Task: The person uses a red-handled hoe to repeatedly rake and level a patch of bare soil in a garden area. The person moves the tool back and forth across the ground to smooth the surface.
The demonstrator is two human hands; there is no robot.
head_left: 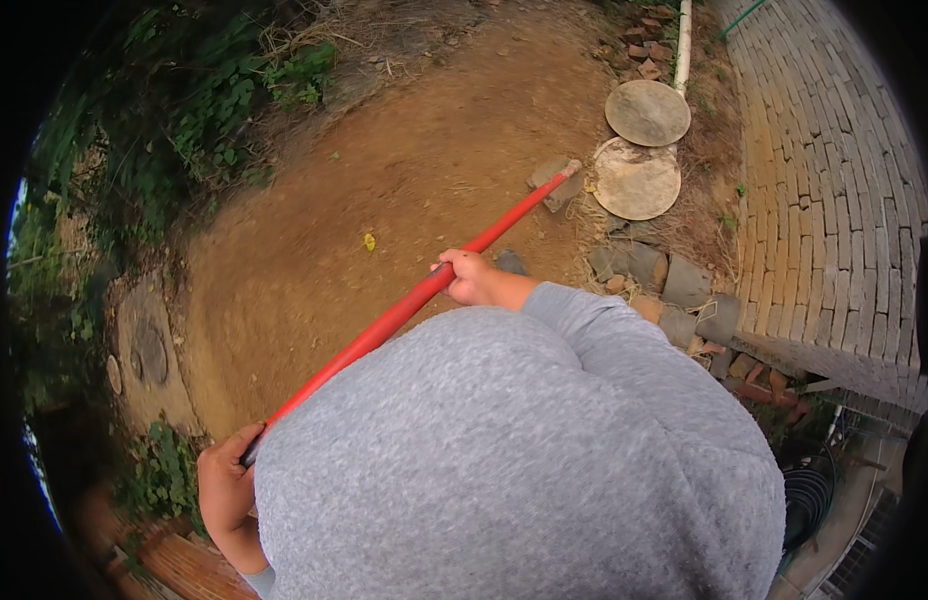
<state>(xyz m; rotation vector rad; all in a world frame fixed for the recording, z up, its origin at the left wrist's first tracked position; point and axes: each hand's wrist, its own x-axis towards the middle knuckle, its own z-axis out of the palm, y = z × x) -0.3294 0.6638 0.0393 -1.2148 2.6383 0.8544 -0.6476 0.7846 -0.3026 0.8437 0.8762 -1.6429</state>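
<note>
A long hoe with a red handle (389, 322) slants across the view, from low at the left to the upper right. Its flat, soil-coloured blade (554, 187) rests on or just above the dirt; I cannot tell which. My right hand (468, 277) is wrapped round the middle of the handle, in front of my body. Down at the left, my left hand (227, 476) grips the dark end of the handle, partly hidden by my grey top. The grey tip of a shoe (511, 262) shows beside my right wrist.
Brown bare earth (314, 240) spreads ahead, with a yellow leaf (370, 242) on it. Two round slabs (639, 185) lie by a white pipe (684, 45) near a brick wall (824, 170). Stones (674, 285) edge the right side. Green bushes (184, 110) grow at the left.
</note>
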